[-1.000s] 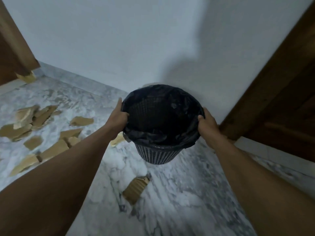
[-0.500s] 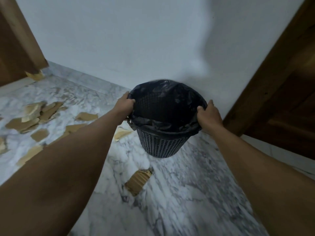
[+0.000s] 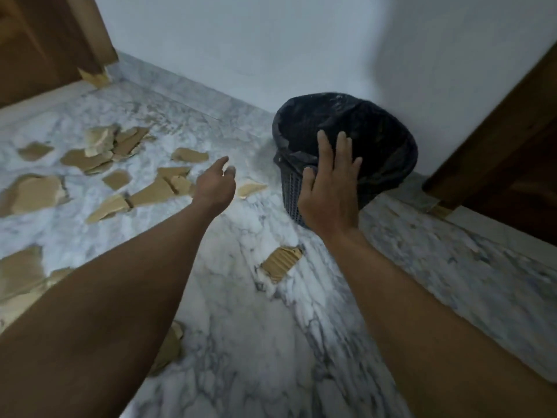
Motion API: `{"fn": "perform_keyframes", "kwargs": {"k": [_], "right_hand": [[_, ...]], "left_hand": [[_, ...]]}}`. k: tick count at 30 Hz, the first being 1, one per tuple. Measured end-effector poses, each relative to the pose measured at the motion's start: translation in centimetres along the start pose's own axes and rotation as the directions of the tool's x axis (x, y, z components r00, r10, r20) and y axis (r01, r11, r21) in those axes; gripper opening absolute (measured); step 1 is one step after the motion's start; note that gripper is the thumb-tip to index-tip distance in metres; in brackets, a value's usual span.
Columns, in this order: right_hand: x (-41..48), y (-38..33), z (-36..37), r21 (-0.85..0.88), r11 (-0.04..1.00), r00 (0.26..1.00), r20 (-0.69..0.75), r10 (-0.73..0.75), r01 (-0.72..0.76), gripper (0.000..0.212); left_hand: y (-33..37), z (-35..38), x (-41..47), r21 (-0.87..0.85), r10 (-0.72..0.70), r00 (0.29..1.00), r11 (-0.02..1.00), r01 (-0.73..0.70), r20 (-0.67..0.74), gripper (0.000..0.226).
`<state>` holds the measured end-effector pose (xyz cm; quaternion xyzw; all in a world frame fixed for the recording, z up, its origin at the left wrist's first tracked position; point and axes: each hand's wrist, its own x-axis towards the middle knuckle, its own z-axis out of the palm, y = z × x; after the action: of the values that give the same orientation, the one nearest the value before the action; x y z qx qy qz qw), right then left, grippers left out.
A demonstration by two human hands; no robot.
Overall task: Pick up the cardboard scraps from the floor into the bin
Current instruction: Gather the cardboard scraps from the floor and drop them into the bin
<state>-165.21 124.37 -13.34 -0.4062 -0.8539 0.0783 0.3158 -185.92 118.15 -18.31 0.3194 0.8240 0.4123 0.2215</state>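
Note:
A dark mesh bin [image 3: 379,155] lined with a black bag stands on the marble floor against the white wall. My right hand [image 3: 330,188] hovers in front of the bin's near rim, fingers spread, holding nothing. My left hand [image 3: 215,184] reaches out to the left of the bin, fingers loosely apart and empty, just above a pale cardboard scrap [image 3: 250,187]. Several brown cardboard scraps [image 3: 99,152] lie scattered across the floor on the left. A corrugated scrap [image 3: 281,262] lies between my forearms.
A wooden door [image 3: 506,140] stands at the right and a wooden door frame [image 3: 51,46] at the back left, with a scrap [image 3: 95,76] at its foot. More scraps lie at the left edge [image 3: 18,273] and under my left forearm [image 3: 168,348].
Both hands have let go of the bin, which now stands on the floor by the wall. My left hand has moved left toward the scraps; the view has shifted left.

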Motion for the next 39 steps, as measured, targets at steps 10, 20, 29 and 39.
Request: {"fn": "perform_keyframes", "kwargs": {"k": [10, 20, 29, 39], "right_hand": [[-12.0, -2.1, 12.6, -0.162, 0.971, 0.78, 0.58, 0.236, -0.174, 0.061], [-9.7, -4.7, 20.8, -0.359, 0.926, 0.656, 0.671, 0.345, -0.119, 0.086], [0.4, -2.3, 28.8, -0.261, 0.965, 0.823, 0.539, 0.179, -0.039, 0.097], [7.3, -8.5, 37.4, 0.007, 0.97, 0.627, 0.761, -0.164, 0.245, 0.091]], "left_hand": [[-18.1, -6.7, -5.7, 0.573, -0.171, 0.984, 0.812, 0.108, 0.056, 0.078], [-26.5, -4.5, -14.2, 0.66, 0.101, 0.91, 0.658, -0.364, 0.402, 0.142], [-26.6, -5.6, -5.6, 0.69, 0.209, 0.978, 0.711, -0.138, -0.019, 0.11], [-27.9, -8.0, 0.3, 0.707, 0.179, 0.936, 0.701, 0.095, -0.303, 0.098]]}}
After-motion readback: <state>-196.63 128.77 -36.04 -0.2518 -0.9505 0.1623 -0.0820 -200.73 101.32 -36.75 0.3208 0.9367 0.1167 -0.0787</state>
